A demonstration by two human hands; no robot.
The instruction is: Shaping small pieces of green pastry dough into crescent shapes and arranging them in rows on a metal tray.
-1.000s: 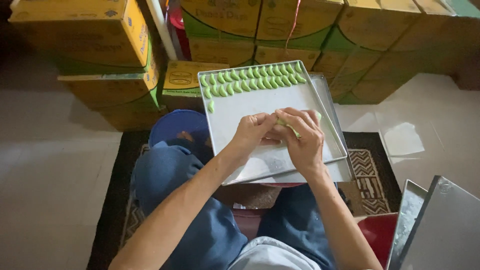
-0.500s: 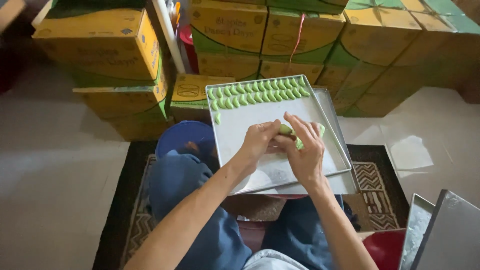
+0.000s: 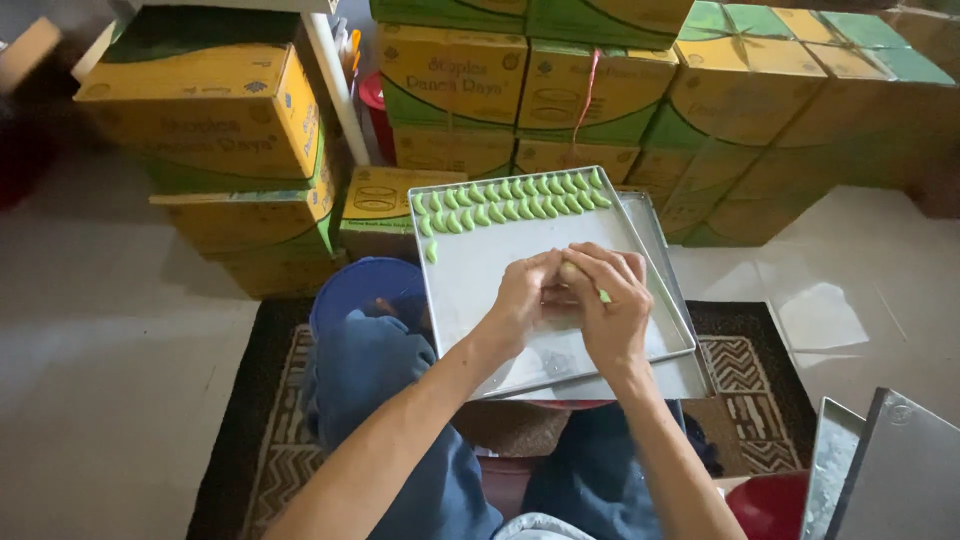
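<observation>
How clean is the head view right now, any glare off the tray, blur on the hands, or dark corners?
Head view: the metal tray shows only a soft sheen, no hard glare; the green pieces along its far edge read sharp; the left hand and right hand are slightly soft; the cardboard boxes bow a little toward the frame edges; the far left corner falls into shadow.

Bare forearms, no sleeves; blue denim trousers; pale shirt hem.

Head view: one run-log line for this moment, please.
hands: left and right together, pinching green dough piece | metal tray: rows of green pieces at far edge
</observation>
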